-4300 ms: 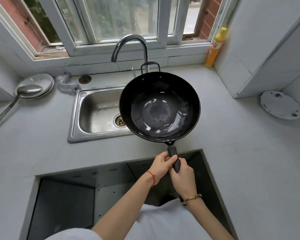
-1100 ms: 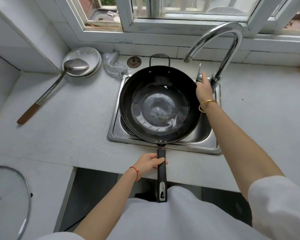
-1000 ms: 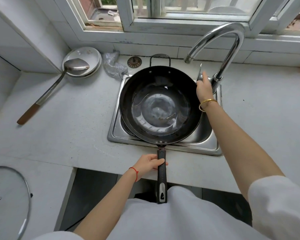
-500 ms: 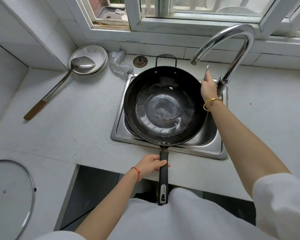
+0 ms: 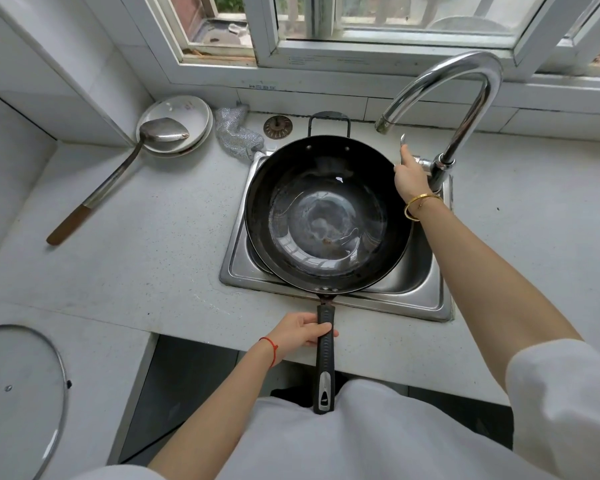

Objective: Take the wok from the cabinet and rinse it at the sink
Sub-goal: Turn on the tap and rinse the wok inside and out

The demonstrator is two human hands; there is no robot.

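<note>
We see the round black metal wok (image 5: 328, 216) sitting over the rectangular stainless steel sink (image 5: 426, 299), covering most of the basin, its long black ribbed handle (image 5: 325, 355) pointing back toward the person across the front edge of the pale speckled stone surface (image 5: 146, 244). Left hand (image 5: 300, 332): grip clamped round the upper part of that handle, fingers wrapped over it, red string at the wrist. Right hand (image 5: 409, 176): reaches past the wok's right rim to the lever (image 5: 403, 142) of the curved chrome faucet (image 5: 465, 98), fingers closed on it, gold bangle on the wrist. We see no water at the spout, which hangs above the wok's far right rim. Wok inside looks dry with a small brown speck near the bottom. Behind the wok: round metal drain strainer (image 5: 278, 127), crumpled silver mesh scrubber (image 5: 238, 133). Far left: stacked white plates (image 5: 187, 112) with a steel ladle (image 5: 118, 174), wooden-ended handle, lying in them. Near left: glass pot lid (image 5: 18, 400).
</note>
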